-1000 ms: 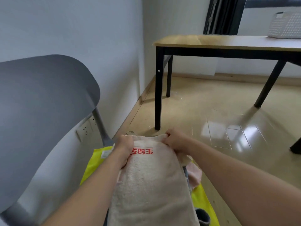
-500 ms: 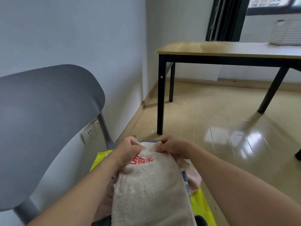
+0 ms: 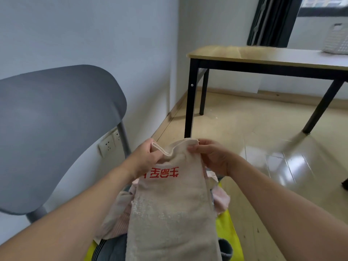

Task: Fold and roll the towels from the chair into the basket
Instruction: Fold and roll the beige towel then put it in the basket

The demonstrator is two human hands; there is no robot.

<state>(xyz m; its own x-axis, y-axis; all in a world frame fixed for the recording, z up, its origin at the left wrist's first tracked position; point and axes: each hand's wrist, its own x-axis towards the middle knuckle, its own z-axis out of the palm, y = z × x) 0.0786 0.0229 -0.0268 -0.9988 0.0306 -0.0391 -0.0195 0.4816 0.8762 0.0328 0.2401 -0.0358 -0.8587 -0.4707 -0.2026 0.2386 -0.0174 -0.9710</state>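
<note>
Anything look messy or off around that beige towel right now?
The beige towel looks fine, held at its top corners by left hand and right hand. Beneath it, pink cloths lie in a crumpled heap, not yet folded.

The towel [image 3: 169, 204] hangs between the left hand [image 3: 145, 159] and right hand [image 3: 212, 159]. The chair [image 3: 56, 129] stands left of the hands; the surface [image 3: 263, 55], carrying the basket [image 3: 337, 40], lies beyond them.
</note>
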